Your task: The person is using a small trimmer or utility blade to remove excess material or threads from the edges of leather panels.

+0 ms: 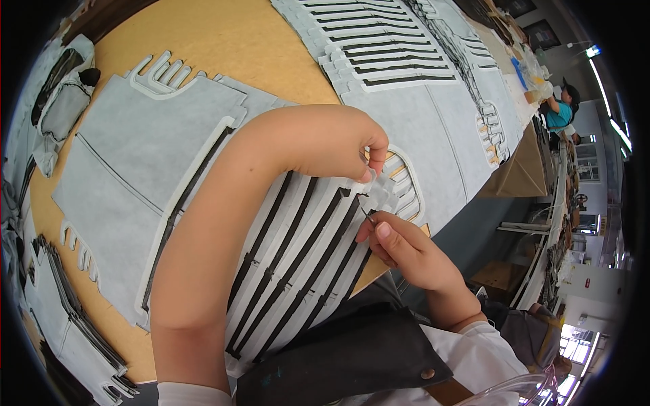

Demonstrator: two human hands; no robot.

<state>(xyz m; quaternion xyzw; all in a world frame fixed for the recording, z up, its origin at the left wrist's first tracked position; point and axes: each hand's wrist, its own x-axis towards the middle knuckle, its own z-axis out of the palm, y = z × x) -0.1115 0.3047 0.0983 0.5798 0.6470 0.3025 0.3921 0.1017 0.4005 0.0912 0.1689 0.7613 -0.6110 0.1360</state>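
A grey fabric-like panel with black and white strips [291, 271] lies under my left forearm, along the near table edge. My left hand [362, 145] is bent over its far right corner, finger and thumb pinched on a pale tab [360, 184] of that edge. Just below, my right hand [406, 252] is closed on a thin pointed metal tool [367, 216], most of it hidden in the fingers. Its tip points up at the strip ends beneath my left hand. Whether the tip touches the panel, I cannot tell.
On the tan table [223, 34] lie a plain grey panel [128, 128] to the left and another striped panel [399, 61] at the far right. Stacked pieces [74, 331] sit at lower left, near a grey bundle [64, 101]. A person in blue [559, 114] is in the background.
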